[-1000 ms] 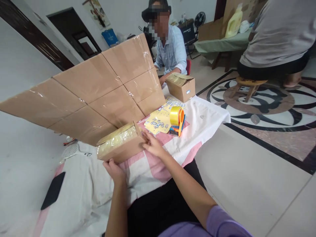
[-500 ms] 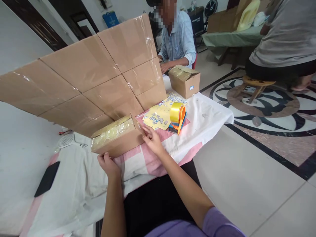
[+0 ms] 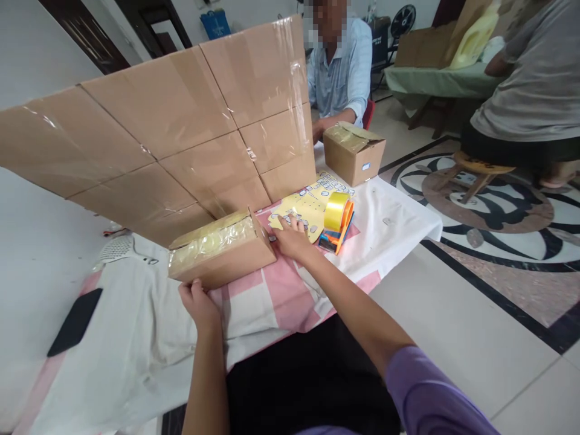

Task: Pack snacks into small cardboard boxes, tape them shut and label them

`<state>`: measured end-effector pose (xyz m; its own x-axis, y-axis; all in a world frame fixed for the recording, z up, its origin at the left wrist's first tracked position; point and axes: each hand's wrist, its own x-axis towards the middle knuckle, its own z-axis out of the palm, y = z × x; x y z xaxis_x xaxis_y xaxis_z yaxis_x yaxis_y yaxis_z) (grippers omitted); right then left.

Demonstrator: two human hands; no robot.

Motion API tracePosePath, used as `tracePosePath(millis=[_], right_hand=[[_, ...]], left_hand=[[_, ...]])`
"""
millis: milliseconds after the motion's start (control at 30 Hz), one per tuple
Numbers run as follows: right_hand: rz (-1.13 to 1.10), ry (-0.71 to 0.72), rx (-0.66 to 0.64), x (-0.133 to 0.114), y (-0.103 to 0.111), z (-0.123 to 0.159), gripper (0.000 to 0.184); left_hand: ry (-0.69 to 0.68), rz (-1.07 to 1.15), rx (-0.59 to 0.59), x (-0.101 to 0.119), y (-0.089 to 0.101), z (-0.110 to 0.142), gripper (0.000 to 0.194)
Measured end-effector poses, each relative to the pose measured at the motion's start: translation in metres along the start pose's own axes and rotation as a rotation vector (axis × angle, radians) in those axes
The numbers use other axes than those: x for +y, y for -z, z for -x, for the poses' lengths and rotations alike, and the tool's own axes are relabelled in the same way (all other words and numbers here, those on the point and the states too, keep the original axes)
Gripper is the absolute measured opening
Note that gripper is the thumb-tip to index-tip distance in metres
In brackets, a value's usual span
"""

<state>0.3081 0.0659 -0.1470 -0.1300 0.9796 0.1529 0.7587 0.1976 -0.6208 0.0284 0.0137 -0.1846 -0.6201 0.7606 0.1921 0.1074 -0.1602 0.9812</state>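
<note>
A small cardboard box (image 3: 226, 257) with clear tape over its top lies on the pink and white cloth (image 3: 272, 296). My left hand (image 3: 196, 299) grips the box's near bottom edge. My right hand (image 3: 291, 234) has left the box and rests fingers-down on the yellow sticker sheet (image 3: 306, 208), touching one of its small grey labels. An orange tape dispenser (image 3: 338, 220) with a yellow roll stands just right of that hand.
A large taped cardboard panel (image 3: 181, 133) stands behind the box. A second small box (image 3: 353, 154) sits further back before a seated person (image 3: 342, 72). Another person sits on a stool (image 3: 483, 166) at right. A black phone (image 3: 75, 320) lies at left.
My right hand moved off the small box's right end and over to the yellow sticker sheet. My left hand stayed on the box's edge.
</note>
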Motion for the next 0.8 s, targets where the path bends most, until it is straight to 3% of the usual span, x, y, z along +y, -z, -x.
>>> tracePosePath(millis=[167, 300, 400, 500, 667, 800], right_hand=[[0.058, 0.172, -0.105, 0.008, -0.002, -0.033, 0.023], [-0.108, 0.178, -0.015, 0.016, -0.001, -0.042, 0.019], [-0.616, 0.067, 0.083, 0.016, 0.004, -0.043, 0.018], [-1.057, -0.118, -0.005, 0.01, 0.009, -0.041, 0.025], [-1.184, -0.399, -0.189, -0.003, 0.006, -0.03, 0.027], [-1.204, -0.522, -0.299, -0.008, 0.0, -0.025, 0.02]], left_hand=[[0.02, 0.029, 0.0, 0.001, 0.002, 0.0, 0.018], [0.038, 0.037, -0.021, 0.005, 0.004, 0.003, 0.017], [0.048, 0.07, -0.032, 0.01, 0.001, 0.004, 0.024], [0.083, 0.118, -0.015, 0.016, -0.006, 0.002, 0.029], [0.117, 0.12, 0.028, 0.022, -0.014, 0.0, 0.029], [0.114, 0.111, 0.035, 0.022, -0.016, -0.001, 0.036]])
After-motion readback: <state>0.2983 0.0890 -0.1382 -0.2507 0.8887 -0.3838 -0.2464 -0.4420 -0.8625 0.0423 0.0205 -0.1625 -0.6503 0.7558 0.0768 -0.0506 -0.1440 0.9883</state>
